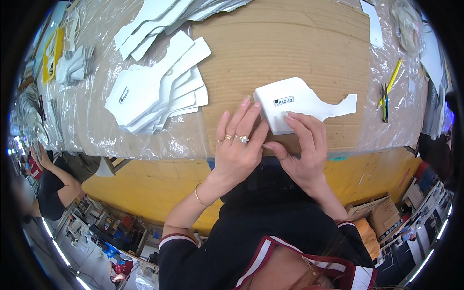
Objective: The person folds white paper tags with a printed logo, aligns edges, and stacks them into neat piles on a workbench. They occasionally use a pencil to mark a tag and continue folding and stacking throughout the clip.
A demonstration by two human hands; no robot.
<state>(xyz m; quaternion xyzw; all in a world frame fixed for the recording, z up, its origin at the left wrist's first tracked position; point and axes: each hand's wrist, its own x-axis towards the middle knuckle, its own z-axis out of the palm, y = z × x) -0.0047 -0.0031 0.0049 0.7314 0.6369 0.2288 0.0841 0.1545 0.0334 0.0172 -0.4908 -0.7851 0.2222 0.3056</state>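
A small stack of white cut pieces (302, 92), shaped like shoe-upper parts, lies on brown cardboard before me. Its top piece carries a small dark-framed label, and a narrow curved arm reaches off to the right. My left hand (239, 145), with rings on it, is stretched out with fingers spread, fingertips against the stack's left edge. The fingertips of my right hand (309, 150) rest on top near the stack's front edge, its thumb apart toward the table edge. To the left, similar white pieces (140, 96) lie in a fanned pile.
More white pieces (159, 24) lie at the back. Clear plastic film covers the table around the cardboard (285, 38). Yellow-handled scissors (385, 104) and a white strip (372, 24) are at the right. A yellow-rimmed tray (54, 53) sits far left; another person's hand (43, 159) shows there.
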